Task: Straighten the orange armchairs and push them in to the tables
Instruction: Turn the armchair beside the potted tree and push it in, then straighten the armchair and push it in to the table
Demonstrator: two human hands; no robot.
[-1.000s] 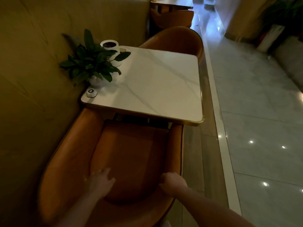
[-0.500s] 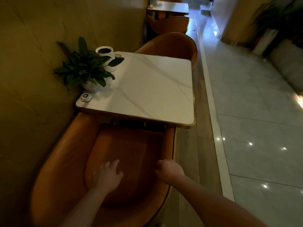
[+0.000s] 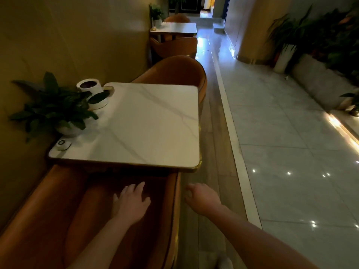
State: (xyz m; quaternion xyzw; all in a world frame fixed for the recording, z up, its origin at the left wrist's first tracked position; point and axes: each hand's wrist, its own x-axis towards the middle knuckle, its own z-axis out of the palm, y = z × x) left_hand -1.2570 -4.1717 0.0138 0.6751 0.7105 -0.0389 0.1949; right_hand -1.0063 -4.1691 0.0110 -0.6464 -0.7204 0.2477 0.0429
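Note:
The near orange armchair stands at the front edge of the white marble table, its seat partly under the tabletop. My left hand is over the seat with its fingers straight and spread; whether it touches the cushion I cannot tell. My right hand hangs just right of the chair's right arm, apart from it, fingers loosely curled and holding nothing. A second orange armchair sits at the table's far side. Further back, a third armchair faces another table.
A potted plant, a white cylinder and a small round call button sit on the table's left side by the wall. A wooden floor strip with a pale edge borders the tiled aisle. Planters line the right.
My right hand has let go of the chair's right arm and moved off to its right. The chair's seat has gone further under the table. My left hand slid forward over the seat.

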